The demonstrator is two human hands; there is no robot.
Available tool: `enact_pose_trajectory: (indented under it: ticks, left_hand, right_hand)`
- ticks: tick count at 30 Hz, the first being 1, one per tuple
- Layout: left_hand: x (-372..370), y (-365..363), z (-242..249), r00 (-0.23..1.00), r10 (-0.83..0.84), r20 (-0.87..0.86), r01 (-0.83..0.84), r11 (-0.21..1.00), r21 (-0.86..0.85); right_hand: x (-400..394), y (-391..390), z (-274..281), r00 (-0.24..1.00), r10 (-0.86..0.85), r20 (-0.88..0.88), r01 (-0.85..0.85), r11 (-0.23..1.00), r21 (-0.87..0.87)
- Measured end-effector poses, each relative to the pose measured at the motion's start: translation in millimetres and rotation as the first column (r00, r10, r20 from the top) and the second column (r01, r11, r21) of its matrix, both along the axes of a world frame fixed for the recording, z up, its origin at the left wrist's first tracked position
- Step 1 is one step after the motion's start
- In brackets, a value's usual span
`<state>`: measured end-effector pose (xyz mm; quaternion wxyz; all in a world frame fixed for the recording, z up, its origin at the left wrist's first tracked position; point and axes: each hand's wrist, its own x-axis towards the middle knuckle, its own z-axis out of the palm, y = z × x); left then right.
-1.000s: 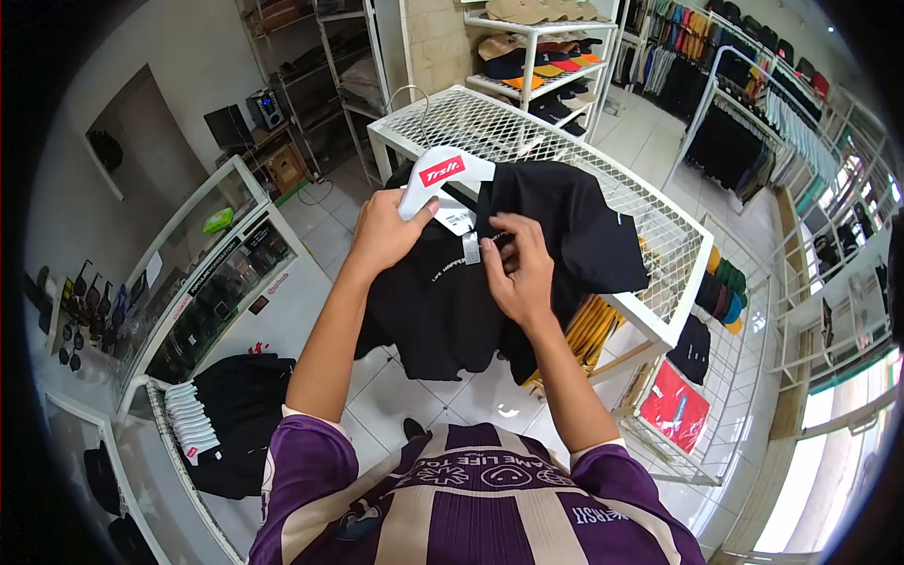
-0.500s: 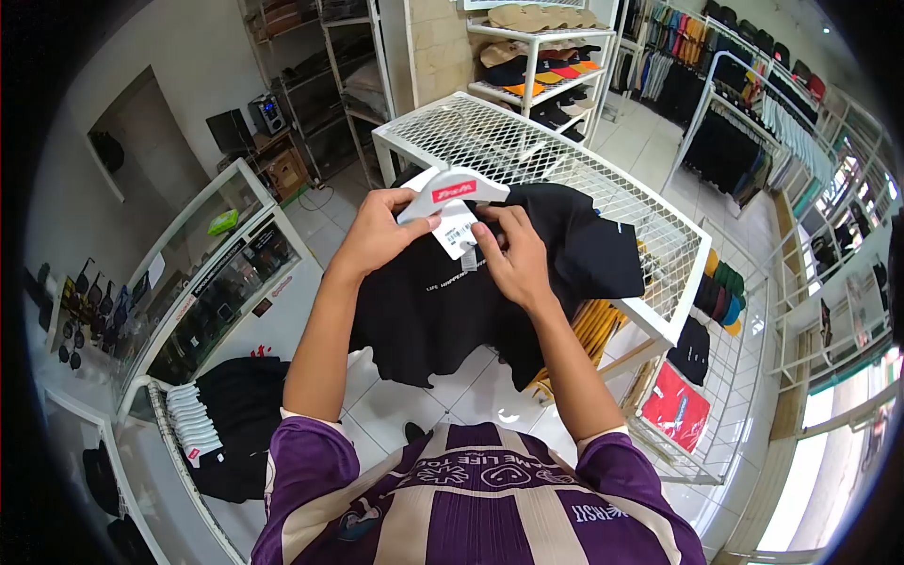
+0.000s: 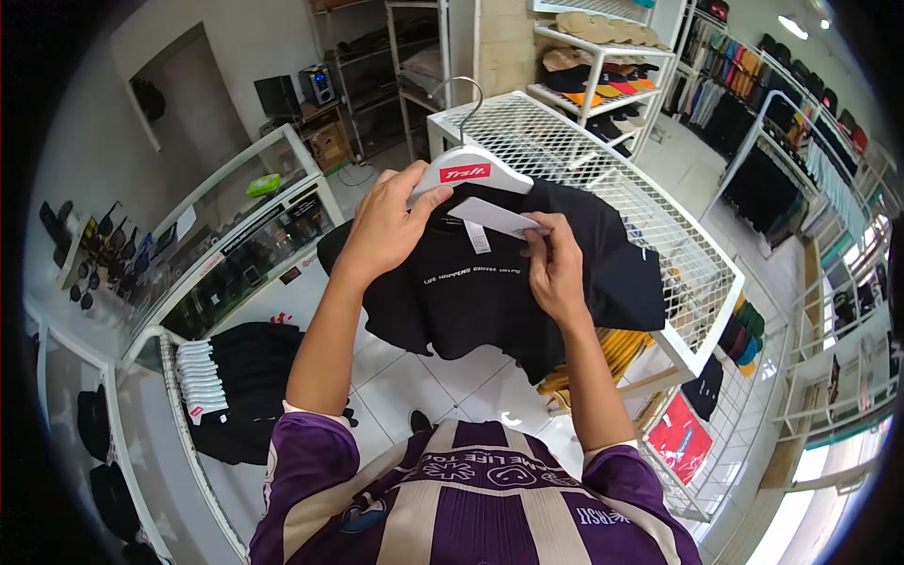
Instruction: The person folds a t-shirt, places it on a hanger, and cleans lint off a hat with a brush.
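A white hanger (image 3: 499,172) with a red label and a metal hook sits in the neck of a black T-shirt (image 3: 452,315). My left hand (image 3: 391,221) is closed on the hanger's left arm, thumb in front. My right hand (image 3: 557,268) pinches the right end of a white paper tag (image 3: 499,218), which stretches in front of the shirt's collar. A small white care label (image 3: 478,237) shows inside the neck. White lettering runs across the chest. The shirt's right part lies over the edge of the white mesh table (image 3: 692,254).
Behind the table stands a shelf of caps (image 3: 603,85). At the left are a glass display case (image 3: 245,245) and a rail of black clothes on white hangers (image 3: 200,377). A red packaged item (image 3: 680,438) lies in a wire rack at the right.
The hanger has turned upright, so its hook and red label now show. My right hand has moved right and down, drawing the tag out sideways. The head view has shifted slightly.
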<state>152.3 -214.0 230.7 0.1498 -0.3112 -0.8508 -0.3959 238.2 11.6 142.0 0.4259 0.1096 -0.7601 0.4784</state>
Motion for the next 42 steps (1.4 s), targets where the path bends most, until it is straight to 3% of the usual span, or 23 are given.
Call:
enact_pose_trajectory:
  ticks: [1, 2, 5, 8, 12, 13, 15, 18, 20, 22, 24, 26, 29, 30, 32, 34, 36, 40, 42]
  left_hand:
    - [1.1, -6.4, 5.8, 0.999, 0.042, -0.007, -0.042, 0.998, -0.04]
    - [0.6, -14.3, 7.4, 0.998, 0.056, -0.01, -0.057, 0.998, -0.041]
    - [4.1, -38.0, 12.2, 0.993, 0.118, -0.028, -0.12, 0.992, -0.046]
    - [-6.8, -63.6, 0.3, 0.98, 0.083, -0.179, -0.097, 0.993, -0.071]
    - [-4.3, -97.6, -1.7, 0.986, 0.121, -0.113, -0.135, 0.983, -0.127]
    - [-7.0, -107.2, -4.2, 0.983, 0.143, -0.114, -0.157, 0.98, -0.125]
    - [-11.7, -130.7, -5.0, 0.981, 0.16, -0.106, -0.173, 0.978, -0.119]
    - [-21.7, -164.3, -8.7, 0.977, 0.197, -0.084, -0.206, 0.97, -0.126]
    - [-29.7, -184.3, -4.8, 0.971, 0.224, -0.077, -0.231, 0.969, -0.09]
    - [-39.2, -208.1, -9.1, 0.959, 0.255, -0.121, -0.264, 0.963, -0.059]
    - [-46.2, -231.8, -12.2, 0.956, 0.27, -0.117, -0.28, 0.956, -0.089]
    - [-48.2, -253.1, -11.7, 0.956, 0.282, -0.085, -0.29, 0.952, -0.099]
    - [-47.1, -284.6, -6.1, 0.959, 0.28, -0.05, -0.283, 0.955, -0.09]
    - [-47.3, -295.4, -7.5, 0.962, 0.27, -0.046, -0.272, 0.96, -0.058]
    - [-56.6, -316.7, -21.2, 0.952, 0.294, -0.088, -0.3, 0.952, -0.062]
    - [-66.0, -330.5, -31.0, 0.903, 0.417, 0.106, -0.417, 0.909, -0.022]
    - [-74.5, -333.5, -40.3, 0.898, 0.43, 0.096, -0.436, 0.898, 0.061]
    - [-95.8, -348.6, -52.4, 0.811, 0.578, 0.091, -0.583, 0.811, 0.041]
    - [-109.2, -363.8, -67.1, 0.749, 0.645, 0.151, -0.651, 0.759, -0.017]
  right_hand:
    - [-0.7, -2.9, 11.9, 1.0, 0.003, -0.017, 0.0, 0.99, 0.143]
    - [-6.1, -7.3, 18.5, 1.0, 0.017, -0.019, -0.014, 0.99, 0.143]
    - [-20.8, -22.4, 38.2, 0.998, -0.068, -0.006, 0.06, 0.843, 0.535]
    - [-42.7, -51.6, 45.4, 0.993, -0.063, -0.099, 0.113, 0.74, 0.663]
    - [-75.5, -104.5, 41.0, 0.995, 0.051, -0.082, 0.037, 0.58, 0.814]
    - [-82.1, -116.8, 39.0, 0.994, 0.071, -0.082, 0.026, 0.581, 0.814]
    - [-96.3, -141.1, 33.6, 0.974, 0.173, -0.148, -0.023, 0.721, 0.693]
    - [-117.8, -177.6, 19.2, 0.935, 0.245, -0.257, 0.006, 0.714, 0.7]
    - [-121.8, -196.0, 20.4, 0.938, 0.274, -0.212, -0.025, 0.664, 0.747]
    - [-120.3, -210.9, 28.6, 0.929, 0.317, -0.191, -0.106, 0.723, 0.683]
    - [-131.1, -217.1, 25.9, 0.917, 0.242, -0.318, -0.032, 0.838, 0.545]
    - [-139.7, -224.8, 29.8, 0.955, 0.008, -0.298, 0.146, 0.859, 0.49]
    - [-172.0, -229.3, 21.2, 0.984, 0.046, -0.173, 0.062, 0.819, 0.57]
    - [-182.5, -231.4, 17.1, 0.997, 0.08, -0.017, -0.053, 0.789, 0.612]
    - [-206.6, -242.9, 4.2, 0.99, 0.136, -0.041, -0.081, 0.777, 0.625]
    - [-226.0, -261.8, -9.4, 0.984, 0.178, -0.031, -0.121, 0.777, 0.618]
    - [-244.2, -282.9, -17.6, 0.975, 0.222, -0.028, -0.159, 0.775, 0.612]
    - [-280.3, -317.9, -28.1, 0.923, 0.353, 0.156, -0.379, 0.751, 0.541]
    - [-301.5, -334.5, -32.9, 0.837, 0.511, 0.197, -0.547, 0.758, 0.356]
